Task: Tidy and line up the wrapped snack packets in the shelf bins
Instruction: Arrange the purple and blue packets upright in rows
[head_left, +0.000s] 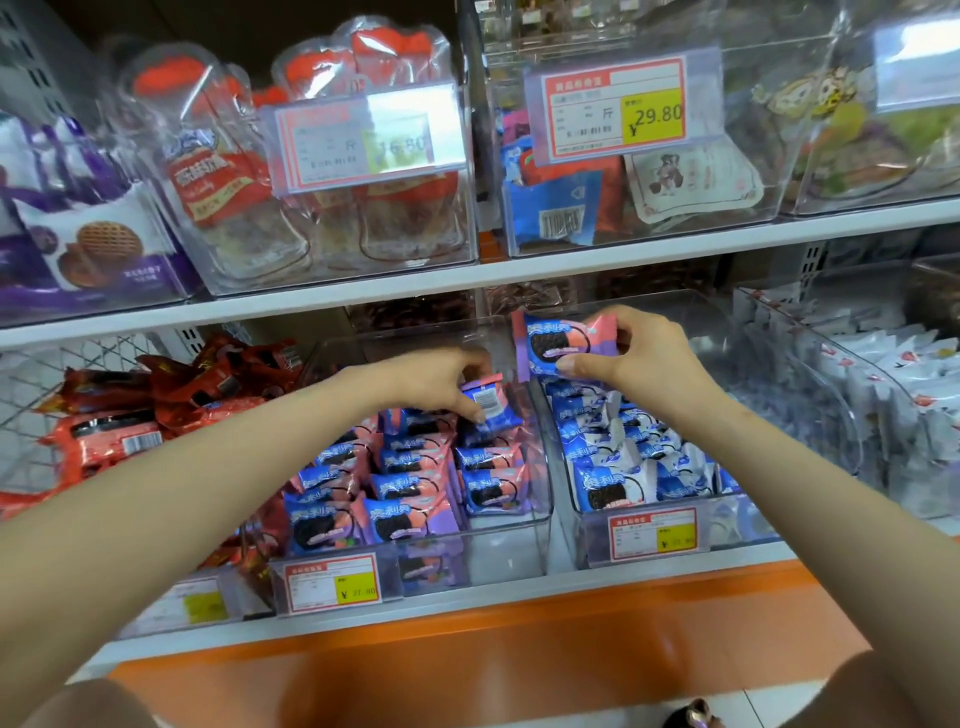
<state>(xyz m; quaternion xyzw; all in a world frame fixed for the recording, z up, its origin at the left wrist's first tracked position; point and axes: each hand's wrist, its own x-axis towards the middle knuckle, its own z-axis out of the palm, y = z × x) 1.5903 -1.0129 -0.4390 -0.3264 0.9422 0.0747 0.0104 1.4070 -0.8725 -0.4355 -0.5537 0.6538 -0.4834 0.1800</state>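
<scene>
The clear middle bin (506, 551) holds rows of pink-and-blue cookie packets (405, 488), with bare room at its front right corner. At its back the left hand (441, 379) pinches a barcode-up packet (491, 408) resting on the rows. The right hand (639, 358) grips a raised packet (561, 343) by its edges, above the bin's right wall. The bin's price tag (332, 582) seems to read 27.80.

Bare left hand (441, 382) and right hand (623, 358), bare forearms (234, 457), short plain fingernails (567, 364)
</scene>
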